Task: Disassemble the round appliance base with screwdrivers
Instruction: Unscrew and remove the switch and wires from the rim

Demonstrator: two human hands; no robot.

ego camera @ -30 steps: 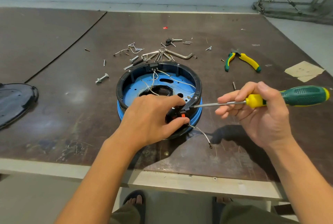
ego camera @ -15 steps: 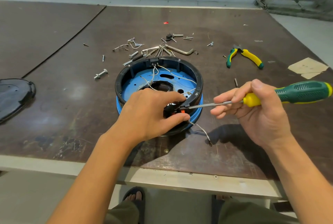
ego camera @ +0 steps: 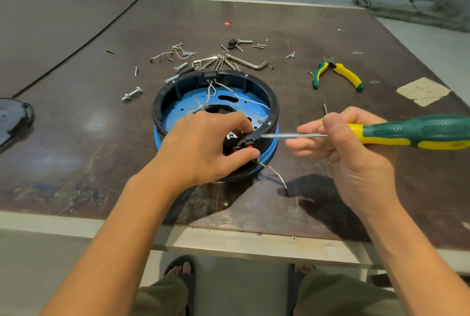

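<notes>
Head view: the round appliance base [ego camera: 162, 102] sits on the counter [ego camera: 76, 137] near its front edge. The left hand [ego camera: 203, 148] curls its fingers round a small black switch part [ego camera: 241, 144] at the rim, and the right hand [ego camera: 356, 153] grips the screwdriver [ego camera: 407, 132], its tip at that part. If the tip slips, it could jab the left thumb or tear the loose wire [ego camera: 274, 173].

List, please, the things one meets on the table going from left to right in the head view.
Black cover → large bolt → round appliance base → pliers → paper scraps. Left out, as they overlap: left hand, right hand, screwdriver.
</notes>
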